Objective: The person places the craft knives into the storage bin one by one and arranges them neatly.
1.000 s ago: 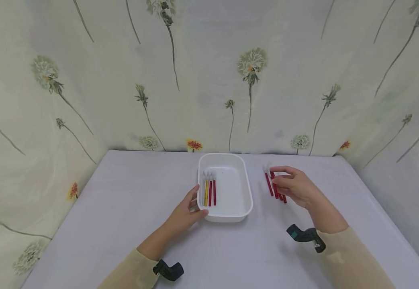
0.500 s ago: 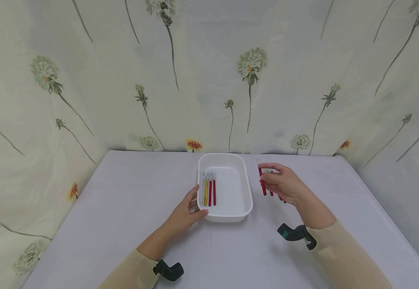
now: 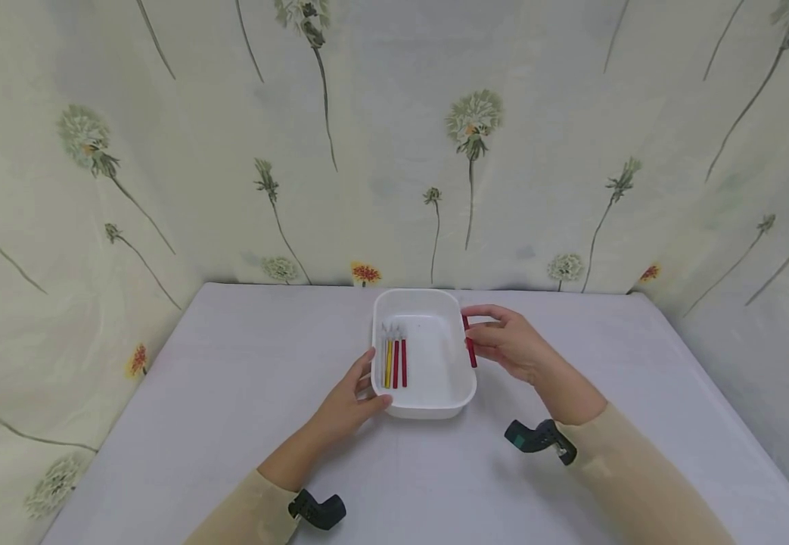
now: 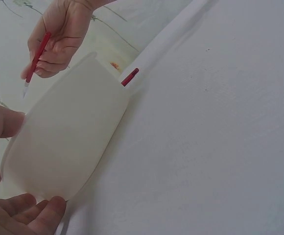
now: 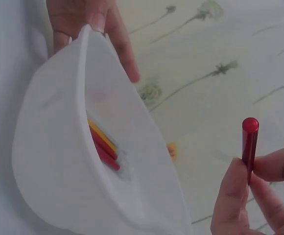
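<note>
A white plastic tray (image 3: 438, 378) stands near the table's middle, and my left hand (image 3: 346, 405) grips its near left corner, thumb on the rim. Inside, along its left side, lie a yellow pen-like stick (image 3: 388, 365), two red ones (image 3: 404, 365) and a silvery one, all with clear tips. Over the tray's right rim, my right hand (image 3: 511, 350) pinches a red pen-like stick (image 3: 471, 350) between thumb and fingers. The left wrist view shows the clear pointed tip of this held stick (image 4: 38, 58); in the right wrist view its round red end faces the camera.
Another red stick (image 4: 130, 77) lies on the table past the tray in the left wrist view; my right hand hides that area in the head view. A white cloth (image 3: 244, 363) covers the table. A flower-print curtain (image 3: 380, 151) hangs behind it.
My right hand has lifted one red stick from the group on the right and carried it left to the tray's right rim. My left hand and the tray have stayed put.
</note>
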A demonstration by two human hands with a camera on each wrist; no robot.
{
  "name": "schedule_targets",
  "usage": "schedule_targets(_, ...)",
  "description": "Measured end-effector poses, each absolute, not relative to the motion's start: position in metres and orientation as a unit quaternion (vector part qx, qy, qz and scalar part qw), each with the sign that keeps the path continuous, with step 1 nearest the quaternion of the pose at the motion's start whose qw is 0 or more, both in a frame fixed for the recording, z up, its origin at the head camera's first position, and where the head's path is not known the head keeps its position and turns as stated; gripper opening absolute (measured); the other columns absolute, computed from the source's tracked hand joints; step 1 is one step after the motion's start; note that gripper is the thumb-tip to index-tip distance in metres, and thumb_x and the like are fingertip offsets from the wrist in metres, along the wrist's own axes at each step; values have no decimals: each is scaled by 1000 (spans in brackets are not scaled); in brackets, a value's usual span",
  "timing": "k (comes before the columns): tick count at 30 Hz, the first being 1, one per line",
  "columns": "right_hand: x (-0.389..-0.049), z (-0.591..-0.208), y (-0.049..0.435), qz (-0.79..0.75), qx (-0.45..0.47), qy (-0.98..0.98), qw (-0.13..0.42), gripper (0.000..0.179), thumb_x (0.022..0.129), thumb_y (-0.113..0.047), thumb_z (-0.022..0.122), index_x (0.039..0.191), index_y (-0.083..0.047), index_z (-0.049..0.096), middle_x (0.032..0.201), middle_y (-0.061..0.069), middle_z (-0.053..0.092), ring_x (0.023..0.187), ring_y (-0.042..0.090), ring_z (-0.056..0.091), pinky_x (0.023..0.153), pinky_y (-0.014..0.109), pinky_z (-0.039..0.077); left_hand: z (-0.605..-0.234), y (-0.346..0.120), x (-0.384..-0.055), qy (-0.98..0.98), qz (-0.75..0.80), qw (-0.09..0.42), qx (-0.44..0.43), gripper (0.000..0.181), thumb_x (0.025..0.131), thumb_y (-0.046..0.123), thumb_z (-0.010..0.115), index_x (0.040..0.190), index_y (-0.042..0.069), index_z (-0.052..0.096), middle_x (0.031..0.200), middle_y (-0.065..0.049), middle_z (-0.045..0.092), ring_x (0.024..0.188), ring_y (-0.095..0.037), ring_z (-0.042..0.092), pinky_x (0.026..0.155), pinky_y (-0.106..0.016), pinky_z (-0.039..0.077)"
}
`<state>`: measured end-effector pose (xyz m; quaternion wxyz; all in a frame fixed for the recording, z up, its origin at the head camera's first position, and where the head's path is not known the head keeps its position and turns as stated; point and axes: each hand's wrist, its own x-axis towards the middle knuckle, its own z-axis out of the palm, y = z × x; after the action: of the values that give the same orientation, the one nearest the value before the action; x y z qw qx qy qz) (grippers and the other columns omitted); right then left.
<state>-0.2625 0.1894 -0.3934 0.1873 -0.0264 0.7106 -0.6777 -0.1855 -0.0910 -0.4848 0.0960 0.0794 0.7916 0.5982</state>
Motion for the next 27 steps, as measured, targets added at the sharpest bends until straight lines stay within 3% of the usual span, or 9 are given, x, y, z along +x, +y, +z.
schedule_targets(20, -270, -414, 142, -679, 1, 700, 220, 46, 88, -7, 61, 132, -8, 47, 133, 20, 46, 111, 34, 55, 84, 34, 52, -483, -92, -186, 787, 603, 101, 89, 85, 83, 27, 69, 148, 25, 15, 148, -7, 28, 131, -26, 36, 96, -41, 43)
schedule_targets(27, -272, -424, 128, -687, 10, 693, 220, 42, 88, -3, 59, 128, -7, 49, 131, 23, 47, 105, 34, 56, 81, 32, 53, -484, -93, -186, 782, 607, 103, 93, 84, 83, 25, 69, 148, 24, 15, 148, -8, 28, 131, -27, 36, 95, -40, 44)
